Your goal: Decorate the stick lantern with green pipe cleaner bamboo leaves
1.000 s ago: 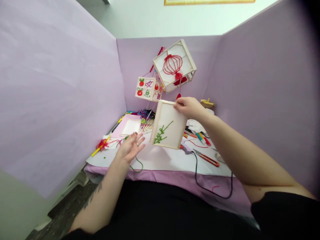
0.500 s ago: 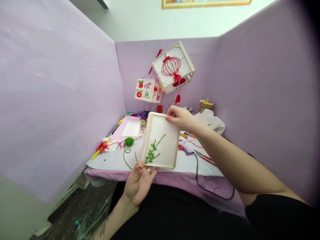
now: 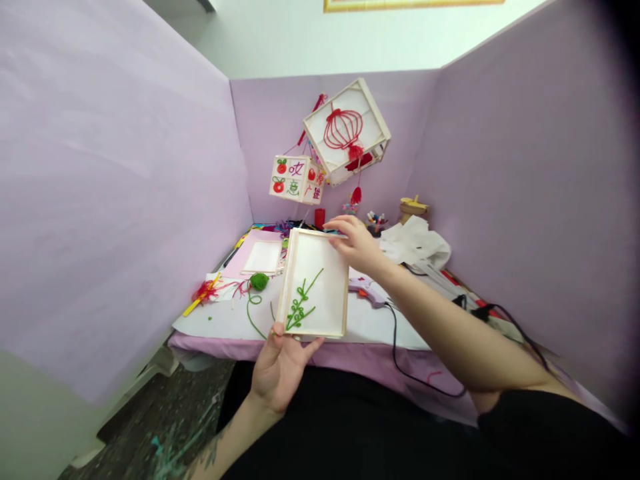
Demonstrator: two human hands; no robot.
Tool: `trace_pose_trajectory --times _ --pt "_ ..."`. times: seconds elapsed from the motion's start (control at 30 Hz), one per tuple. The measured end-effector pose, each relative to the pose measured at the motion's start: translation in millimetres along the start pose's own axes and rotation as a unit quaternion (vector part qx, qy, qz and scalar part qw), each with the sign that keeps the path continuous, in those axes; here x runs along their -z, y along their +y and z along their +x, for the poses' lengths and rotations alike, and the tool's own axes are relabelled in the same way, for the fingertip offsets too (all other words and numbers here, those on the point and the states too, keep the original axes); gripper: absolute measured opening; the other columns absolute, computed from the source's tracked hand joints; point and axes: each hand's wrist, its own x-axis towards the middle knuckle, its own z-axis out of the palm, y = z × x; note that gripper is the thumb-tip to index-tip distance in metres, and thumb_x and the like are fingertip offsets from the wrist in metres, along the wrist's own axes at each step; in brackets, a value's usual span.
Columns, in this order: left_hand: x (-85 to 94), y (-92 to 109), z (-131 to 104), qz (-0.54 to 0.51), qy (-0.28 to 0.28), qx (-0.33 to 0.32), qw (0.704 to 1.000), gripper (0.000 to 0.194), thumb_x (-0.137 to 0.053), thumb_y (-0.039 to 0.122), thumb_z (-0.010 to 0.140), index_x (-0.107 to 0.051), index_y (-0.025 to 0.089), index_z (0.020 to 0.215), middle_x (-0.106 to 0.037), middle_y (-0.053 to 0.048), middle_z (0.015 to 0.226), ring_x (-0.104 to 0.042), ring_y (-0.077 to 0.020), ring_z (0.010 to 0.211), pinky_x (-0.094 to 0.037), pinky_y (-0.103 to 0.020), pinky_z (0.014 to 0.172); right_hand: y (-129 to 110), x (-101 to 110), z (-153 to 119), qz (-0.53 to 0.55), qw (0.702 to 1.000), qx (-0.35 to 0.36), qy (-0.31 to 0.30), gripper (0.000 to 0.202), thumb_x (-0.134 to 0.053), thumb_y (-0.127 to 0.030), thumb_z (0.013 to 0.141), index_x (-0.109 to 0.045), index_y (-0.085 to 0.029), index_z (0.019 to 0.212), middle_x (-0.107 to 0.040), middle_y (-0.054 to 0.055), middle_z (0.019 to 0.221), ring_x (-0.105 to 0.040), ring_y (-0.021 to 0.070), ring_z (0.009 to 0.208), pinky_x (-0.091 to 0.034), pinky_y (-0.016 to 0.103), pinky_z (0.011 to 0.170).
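Note:
A white box lantern [image 3: 320,267] with pale stick edges stands tilted above the table's front edge. Green yarn [image 3: 299,307] forms a leafy branch on its lower left face. Underneath, my left hand [image 3: 280,373] grips the bottom left corner, thumb at the front and the other fingers partly hidden. My right hand [image 3: 357,247] is at the top right, its thumb and fingers on either side of the upper edge, the fingers loosely stretched. Left of the lantern lies a green yarn ball [image 3: 259,282], its loose strand trailing toward the lantern's base.
Two decorated lanterns hang behind, one with a red yarn lantern picture [image 3: 345,133], the other with characters [image 3: 290,179]. A lilac glue gun [image 3: 369,291] with a black cord lies at right, near crumpled white cloth [image 3: 415,241]. A white framed panel [image 3: 263,257] lies left.
The lantern has shifted slightly left and turned a little. My right hand has loosened from a pinch, its fingers spreading along the top edge. My left hand stays at the lower corner.

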Motion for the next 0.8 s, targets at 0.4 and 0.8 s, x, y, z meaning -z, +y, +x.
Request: trace_pose_trajectory --times 0.4,0.8 --pt "-6.6 -2.0 -2.1 0.027 0.002 0.003 1.000 0.017 -0.073 0.027 0.079 -0.060 0.022 0.071 -0.063 0.000 0.129 -0.034 -0.0337 0.141 -0.030 -0.063 0.111 -21.3 -34.8 -62.2 -0.046 0.988 0.147 0.003 0.004 -0.064 -0.022 0.084 -0.064 -0.023 0.087 -0.054 0.010 0.124 -0.037 0.0312 0.131 -0.035 0.052 0.107" --pt "0.4 1.8 -2.9 0.029 0.022 0.000 0.999 0.015 -0.074 0.028 0.078 -0.062 0.024 0.071 -0.065 0.001 0.125 -0.025 -0.0337 0.145 -0.029 -0.065 0.111 3.0 26.8 -65.1 -0.039 0.978 -0.045 0.202 0.016 -0.050 -0.030 0.090 -0.057 -0.022 0.079 -0.062 0.010 0.100 -0.058 0.0261 0.105 -0.044 0.042 0.095"
